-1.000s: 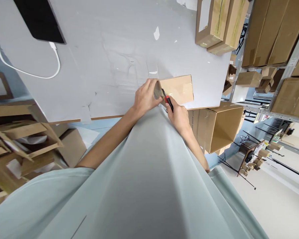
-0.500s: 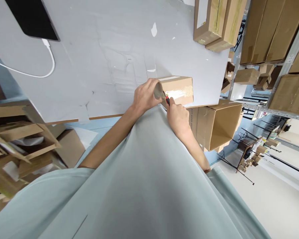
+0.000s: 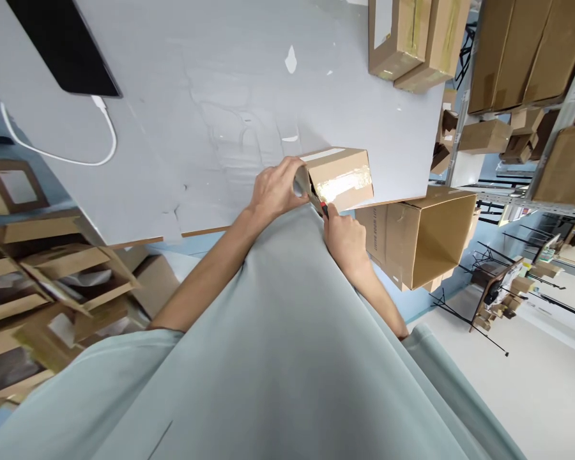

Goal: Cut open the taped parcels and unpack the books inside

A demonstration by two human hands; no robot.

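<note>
Carton point(image 3: 338, 171), oblong, smooth brown, shiny tape point(image 3: 345, 185) strip, mid-frame; left hand point(image 3: 276, 187) clamped on its left-of-frame end, right hand point(image 3: 345, 237) clamped around red-and-black cutter point(image 3: 324, 208).

I now see the knife point(image 3: 324, 207) lower along the end of the box point(image 3: 338, 170) than a second ago, with more of it hidden by the right hand point(image 3: 345, 241). The box has turned, bringing a white strip point(image 3: 323, 154) along its far side into view.
</note>
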